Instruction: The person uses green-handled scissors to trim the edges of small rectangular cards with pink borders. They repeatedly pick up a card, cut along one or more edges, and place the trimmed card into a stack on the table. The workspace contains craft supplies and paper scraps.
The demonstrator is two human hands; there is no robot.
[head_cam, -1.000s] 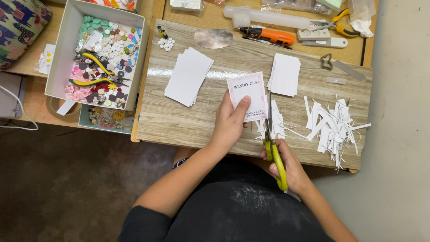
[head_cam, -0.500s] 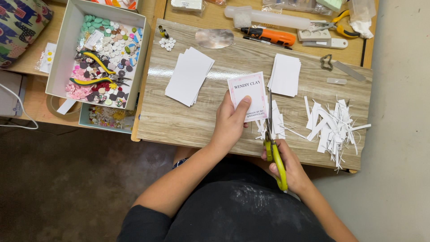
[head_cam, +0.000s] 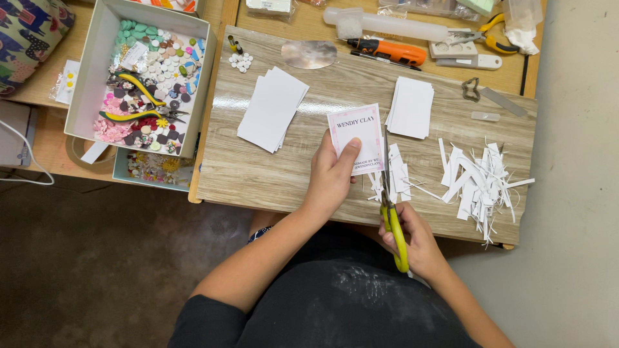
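From my single head-worn camera I look almost straight down, fairly near, onto the wooden board [head_cam: 271, 174], with my own arms entering from the bottom edge and floor at left.

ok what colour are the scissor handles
Yellow-green; the scissors sit in the right hand, seen clearly in the head view.

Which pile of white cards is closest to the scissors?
The smaller stack of white cards, just above and right of the scissors. The bigger, fanned stack lies farther left, past the held card.
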